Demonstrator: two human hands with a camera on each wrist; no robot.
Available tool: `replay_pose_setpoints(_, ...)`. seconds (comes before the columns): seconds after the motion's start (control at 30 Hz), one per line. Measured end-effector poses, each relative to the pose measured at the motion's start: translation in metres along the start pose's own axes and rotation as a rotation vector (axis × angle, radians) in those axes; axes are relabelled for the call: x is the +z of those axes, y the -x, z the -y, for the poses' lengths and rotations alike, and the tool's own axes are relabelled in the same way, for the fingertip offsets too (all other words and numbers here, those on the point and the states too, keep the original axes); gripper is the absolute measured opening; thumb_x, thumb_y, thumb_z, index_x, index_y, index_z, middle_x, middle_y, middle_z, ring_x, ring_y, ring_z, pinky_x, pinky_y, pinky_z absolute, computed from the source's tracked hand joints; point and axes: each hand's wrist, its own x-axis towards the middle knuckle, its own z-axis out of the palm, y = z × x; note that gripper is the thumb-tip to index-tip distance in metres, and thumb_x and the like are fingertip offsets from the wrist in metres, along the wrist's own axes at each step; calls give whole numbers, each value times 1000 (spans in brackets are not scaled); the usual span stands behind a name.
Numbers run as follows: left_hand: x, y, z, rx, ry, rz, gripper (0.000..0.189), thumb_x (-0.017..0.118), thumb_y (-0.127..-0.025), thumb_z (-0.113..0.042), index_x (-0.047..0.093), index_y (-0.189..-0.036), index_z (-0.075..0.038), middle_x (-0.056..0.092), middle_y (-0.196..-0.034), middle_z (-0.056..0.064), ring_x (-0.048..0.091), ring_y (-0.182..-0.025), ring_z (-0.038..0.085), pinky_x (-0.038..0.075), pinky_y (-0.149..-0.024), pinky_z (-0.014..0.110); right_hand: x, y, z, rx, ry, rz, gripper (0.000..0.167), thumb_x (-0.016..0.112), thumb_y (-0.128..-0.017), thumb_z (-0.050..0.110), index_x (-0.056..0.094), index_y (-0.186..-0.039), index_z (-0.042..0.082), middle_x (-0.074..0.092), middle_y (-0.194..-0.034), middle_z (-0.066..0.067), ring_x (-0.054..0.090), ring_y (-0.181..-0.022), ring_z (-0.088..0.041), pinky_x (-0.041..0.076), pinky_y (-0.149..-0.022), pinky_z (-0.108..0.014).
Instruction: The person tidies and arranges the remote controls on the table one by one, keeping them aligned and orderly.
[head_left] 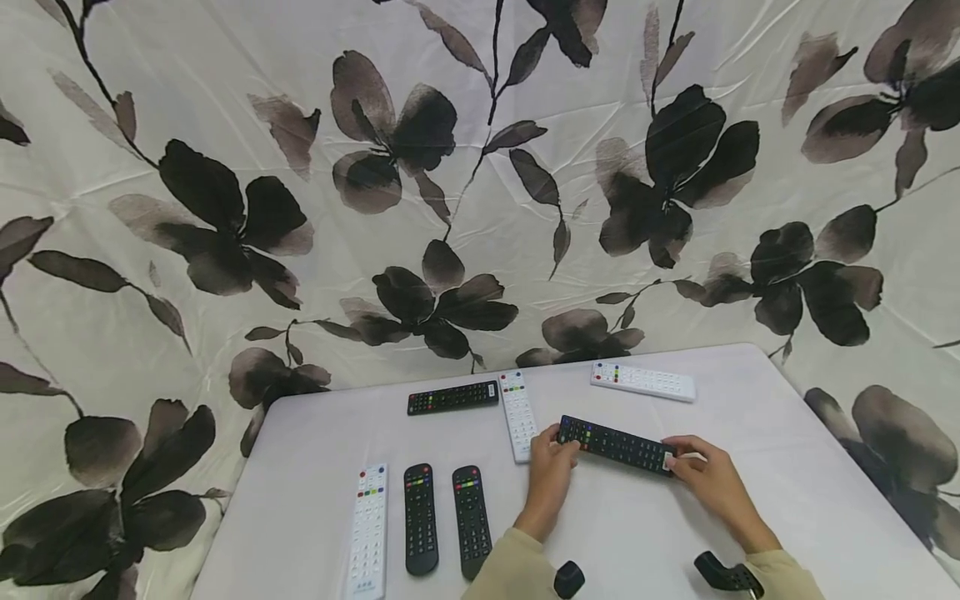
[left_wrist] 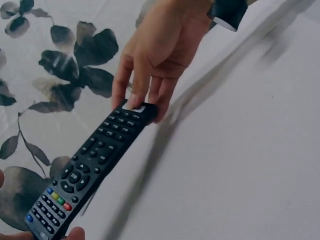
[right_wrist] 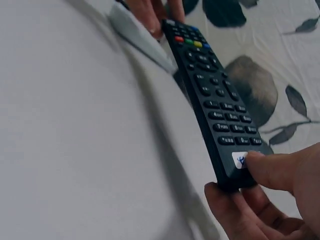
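Observation:
Both hands hold one black remote control (head_left: pixel 617 445) above the white table, spanning the gap between them. At its left end, the left hand (head_left: pixel 551 475) pinches it near the small number and colour buttons. The right hand (head_left: pixel 708 473) grips the other end, its thumb on a white sticker (right_wrist: pixel 240 160) with blue writing. In the right wrist view the thumb lies on top and the fingers are beneath. A white remote (head_left: pixel 517 417) lies right behind the left hand, partly covered by it.
On the white table (head_left: pixel 300 467) lie a black remote (head_left: pixel 452 398) and a white remote (head_left: pixel 643 381) at the back. Nearer left are a white remote (head_left: pixel 367 529) and two rounded black remotes (head_left: pixel 421 518), one partly behind the left sleeve. A floral cloth (head_left: pixel 480 208) hangs behind.

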Motion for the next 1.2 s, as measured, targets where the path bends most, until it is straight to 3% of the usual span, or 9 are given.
replay_pose_setpoints(0.17,-12,12,-3,-12,57,11,62,59,-98,-17,43,-150,13,47,-141,24,64,-104,26,61,-92,38,8,18,8,109,-36,52,35,68,-101,7,63,-133,-7,64,-124,-25,73,-97,-17,57,-74,-21)
replay_pose_setpoints(0.3,-21,20,-4,-45,28,31,62,58,-99,-17,42,-150,14,46,-145,27,64,-105,25,62,-91,39,14,31,11,160,-44,100,36,69,-99,7,62,-131,-9,68,-122,-22,75,-105,-28,59,-79,-22)
replay_pose_setpoints(0.4,-29,24,-1,-71,-9,54,60,56,-100,-18,44,-150,13,47,-148,28,64,-112,26,61,-93,38,20,40,12,190,-42,133,36,71,-98,8,64,-129,-7,71,-118,-16,74,-105,-27,59,-82,-26)
replay_pose_setpoints(0.53,-40,25,3,-101,-47,76,57,56,-101,-19,47,-148,13,52,-144,26,65,-115,26,62,-92,36,26,50,12,169,-81,209,39,74,-96,7,63,-130,-7,70,-115,-11,71,-98,-20,58,-83,-27)
replay_pose_setpoints(0.67,-50,24,7,-119,-82,102,55,55,-102,-20,51,-146,12,55,-134,21,65,-110,25,63,-90,38,32,61,10,72,-175,335,41,71,-96,4,58,-131,-14,68,-114,-14,68,-89,-14,57,-78,-23)
replay_pose_setpoints(0.83,-61,18,8,-126,-143,139,54,54,-103,-22,53,-144,14,60,-129,25,69,-101,27,64,-86,40,43,70,12,-17,-302,474,44,68,-98,1,50,-132,-22,64,-113,-15,72,-86,-9,64,-76,-26)
replay_pose_setpoints(1.0,-69,10,8,-138,-223,165,54,52,-105,-26,55,-142,14,63,-129,25,70,-99,26,64,-84,40,62,78,24,34,-359,502,52,71,-96,3,48,-137,-20,64,-108,-12,74,-85,-15,65,-77,-29)
replay_pose_setpoints(1.2,-78,5,5,-132,-269,205,52,49,-107,-29,59,-137,12,67,-113,13,65,-95,20,61,-88,43,87,86,35,81,-336,486,64,76,-91,7,46,-144,-14,66,-106,-8,73,-84,-19,63,-75,-26)
